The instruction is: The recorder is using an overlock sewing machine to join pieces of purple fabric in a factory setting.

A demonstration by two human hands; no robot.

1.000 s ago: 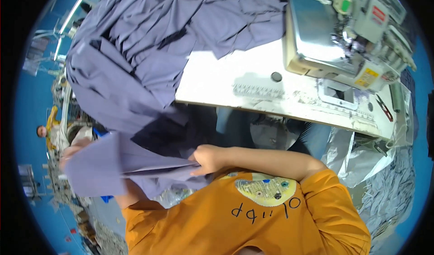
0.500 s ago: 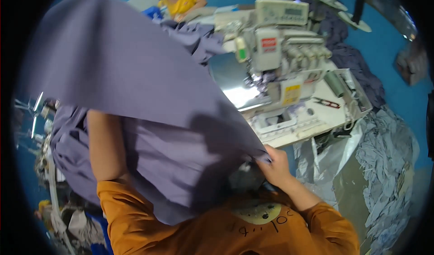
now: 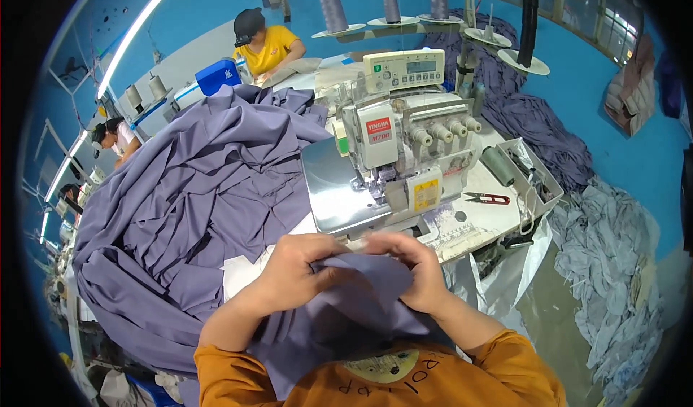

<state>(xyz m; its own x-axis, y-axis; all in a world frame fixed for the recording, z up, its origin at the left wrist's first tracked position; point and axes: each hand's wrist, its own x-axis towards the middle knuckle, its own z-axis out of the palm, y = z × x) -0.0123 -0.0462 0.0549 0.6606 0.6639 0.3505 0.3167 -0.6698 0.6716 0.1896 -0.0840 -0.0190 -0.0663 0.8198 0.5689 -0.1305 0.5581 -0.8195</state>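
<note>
In front of my chest, a piece of purple-grey fabric (image 3: 368, 299) is stretched between my two hands and hangs down over my lap. My left hand (image 3: 292, 271) is closed on its upper edge, with the thumb toward the cloth. My right hand (image 3: 420, 271) curls round the fabric's other side; its fingertips are slightly blurred. Just beyond both hands stands a white overlock sewing machine (image 3: 379, 136) with a shiny metal plate (image 3: 328, 187) at its left. A large heap of the same purple-grey fabric (image 3: 195, 169) covers the table on the left.
Red-handled thread snips (image 3: 487, 198) lie right of the machine, near a grey-green thread cone (image 3: 498, 165) and an open box (image 3: 534, 169). Thread cones (image 3: 333, 11) stand above. Light grey cloth (image 3: 606, 263) is piled at right. A person in yellow (image 3: 271, 50) works behind.
The broad fabric panel raised across the left has come down. My left hand has come out from under it to the middle, near my right hand, which has moved slightly left.
</note>
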